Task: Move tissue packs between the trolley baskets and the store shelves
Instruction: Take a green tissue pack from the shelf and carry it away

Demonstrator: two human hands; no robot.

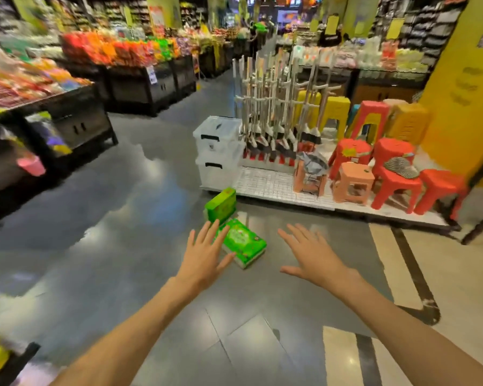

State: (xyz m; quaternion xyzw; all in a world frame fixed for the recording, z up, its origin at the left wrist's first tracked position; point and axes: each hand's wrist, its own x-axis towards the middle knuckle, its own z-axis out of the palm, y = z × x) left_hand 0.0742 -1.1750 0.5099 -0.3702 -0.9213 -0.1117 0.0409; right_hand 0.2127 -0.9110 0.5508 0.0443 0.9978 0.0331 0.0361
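Green tissue packs lie on the grey tiled floor (123,218), two of them, just in front of the low white display platform (265,188). The nearer pack (244,242) lies flat with its printed face up, a little out from the platform's front edge. The farther pack (221,204) stands on its edge, tilted, close against the platform's front left corner and touching or almost touching the flat one.

Both arms reach forward over the floor toward the platform. The left hand (204,257) has its fingers straight and spread, palm down, holding nothing; its fingertips overlap the left side of the flat pack in the view, though whether they touch it cannot be told. The right hand (310,254) is likewise flat and spread, empty, to the right of the flat pack and apart from it.

On the platform stand two stacked clear storage boxes (218,151) at its left end, a rack of mops (273,107) behind them, and red, pink and yellow plastic stools (388,162) toward its right end. A cap (402,167) rests on one red stool. Left of the platform, across the aisle, dark stands (76,123) hold bright packaged goods, blurred.
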